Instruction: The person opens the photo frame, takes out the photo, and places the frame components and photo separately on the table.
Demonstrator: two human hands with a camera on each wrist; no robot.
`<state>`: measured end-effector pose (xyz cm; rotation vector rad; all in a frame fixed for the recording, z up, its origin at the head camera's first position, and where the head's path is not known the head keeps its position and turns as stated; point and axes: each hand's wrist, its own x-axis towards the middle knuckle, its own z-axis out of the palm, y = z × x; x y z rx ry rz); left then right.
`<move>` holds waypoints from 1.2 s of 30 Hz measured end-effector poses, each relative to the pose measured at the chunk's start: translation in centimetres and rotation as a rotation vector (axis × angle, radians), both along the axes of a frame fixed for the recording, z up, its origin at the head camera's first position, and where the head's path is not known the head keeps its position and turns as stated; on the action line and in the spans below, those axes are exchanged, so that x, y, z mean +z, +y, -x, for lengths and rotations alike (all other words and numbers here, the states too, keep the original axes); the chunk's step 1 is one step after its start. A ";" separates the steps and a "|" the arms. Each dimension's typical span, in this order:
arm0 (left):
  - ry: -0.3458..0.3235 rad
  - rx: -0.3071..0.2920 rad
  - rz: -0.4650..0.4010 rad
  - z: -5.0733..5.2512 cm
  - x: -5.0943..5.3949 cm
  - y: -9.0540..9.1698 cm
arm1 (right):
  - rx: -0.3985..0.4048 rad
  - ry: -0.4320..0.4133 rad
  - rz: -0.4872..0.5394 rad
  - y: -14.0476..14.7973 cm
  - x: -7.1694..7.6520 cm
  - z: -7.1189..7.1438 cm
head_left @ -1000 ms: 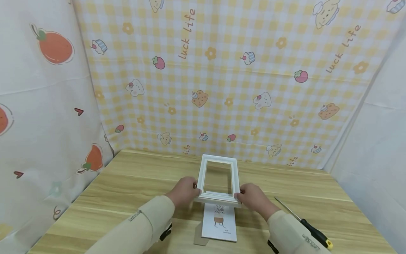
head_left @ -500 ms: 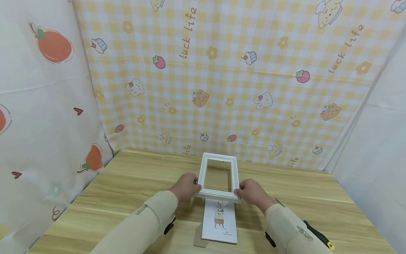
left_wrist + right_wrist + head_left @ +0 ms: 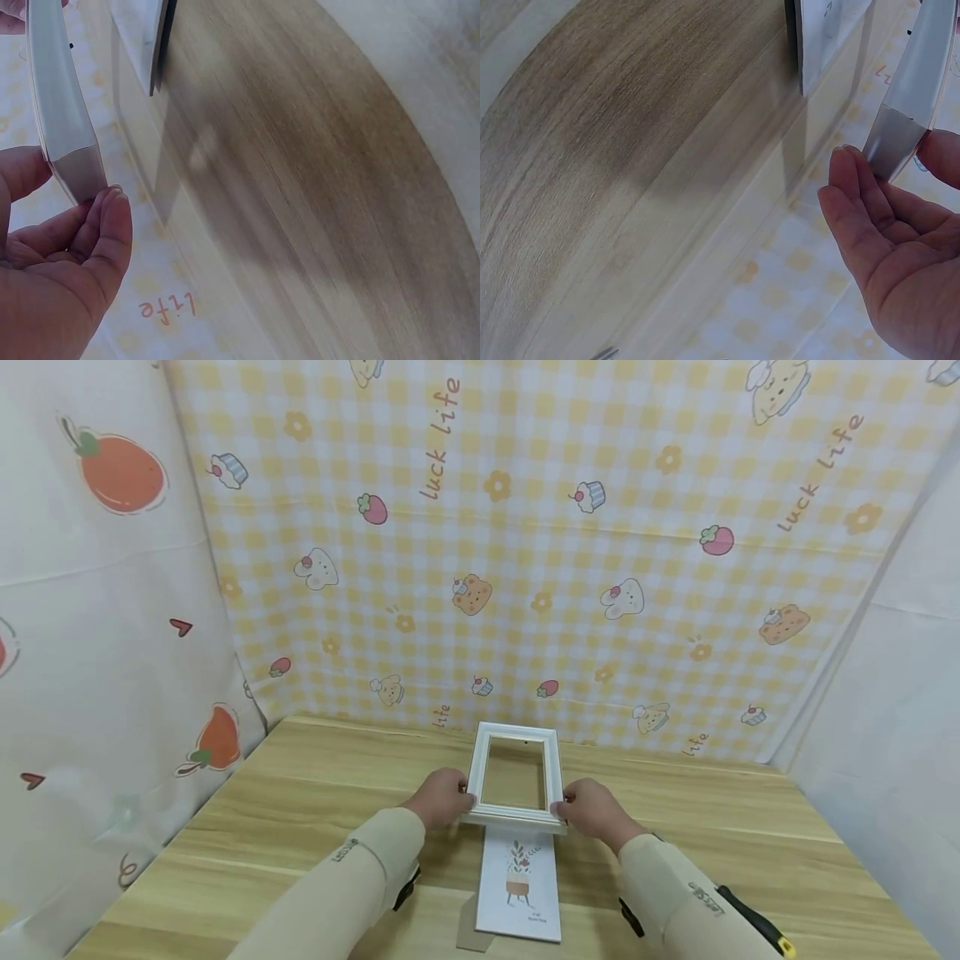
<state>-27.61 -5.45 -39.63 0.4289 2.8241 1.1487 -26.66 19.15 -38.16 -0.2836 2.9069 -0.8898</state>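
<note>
Both hands hold a white picture frame (image 3: pixel 517 814) with an open middle, through which the wooden table shows. My left hand (image 3: pixel 441 797) pinches its near left corner, thumb on the front face and fingers behind. At the near right corner my right hand (image 3: pixel 596 810) grips it the same way. Each wrist view shows a frame edge, the left one (image 3: pixel 64 97) and the right one (image 3: pixel 915 82), held between thumb and fingers above the table. Nearer the person lies a white card (image 3: pixel 519 893) printed with a potted plant, its far end hidden by the frame.
A screwdriver (image 3: pixel 750 918) with a black and yellow handle lies at the right, partly covered by the right sleeve. A grey-brown piece (image 3: pixel 468 927) sticks out under the card's left side. Patterned cloth (image 3: pixel 525 635) hangs behind the wooden table (image 3: pixel 337 777).
The frame has shifted slightly away from the person with both hands on it, uncovering more of the card's plant print. The right sleeve now covers more of the screwdriver.
</note>
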 end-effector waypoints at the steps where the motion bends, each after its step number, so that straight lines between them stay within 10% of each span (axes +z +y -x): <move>1: 0.002 0.000 0.003 0.1 0.0 0.0 | -0.003 -0.003 0.000 0.0 -0.1 0.1; 36: -0.017 0.070 -0.004 2.0 -0.9 1.0 | -0.058 -0.030 0.006 0.3 -2.2 3.5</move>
